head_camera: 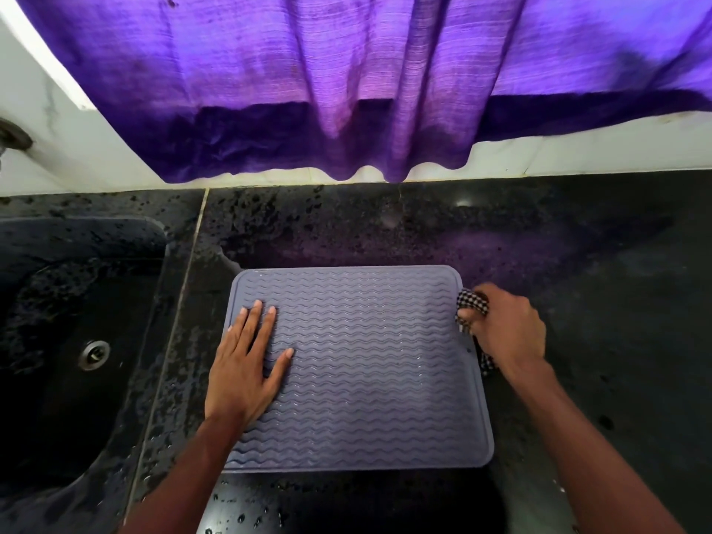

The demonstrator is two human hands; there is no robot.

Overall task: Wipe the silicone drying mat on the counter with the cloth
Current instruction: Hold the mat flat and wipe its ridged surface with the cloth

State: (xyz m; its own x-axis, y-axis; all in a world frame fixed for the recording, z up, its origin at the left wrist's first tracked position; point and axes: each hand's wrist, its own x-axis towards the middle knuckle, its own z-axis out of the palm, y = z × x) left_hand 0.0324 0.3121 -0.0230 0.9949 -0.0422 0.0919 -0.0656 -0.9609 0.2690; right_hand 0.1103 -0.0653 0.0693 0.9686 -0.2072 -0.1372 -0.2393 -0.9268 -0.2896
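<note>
A grey silicone drying mat (370, 364) with wavy ridges lies flat on the dark counter (578, 264). My left hand (246, 364) rests on the mat's left part, palm down and fingers straight. My right hand (504, 333) sits at the mat's right edge and grips a bunched black-and-white checked cloth (468, 302). Part of the cloth pokes out below the hand; the rest is hidden in the fist.
A dark sink (77, 341) with a metal drain (94, 354) lies left of the mat. A purple curtain (346, 90) hangs over the white wall behind the counter. Water drops speckle the counter around the mat.
</note>
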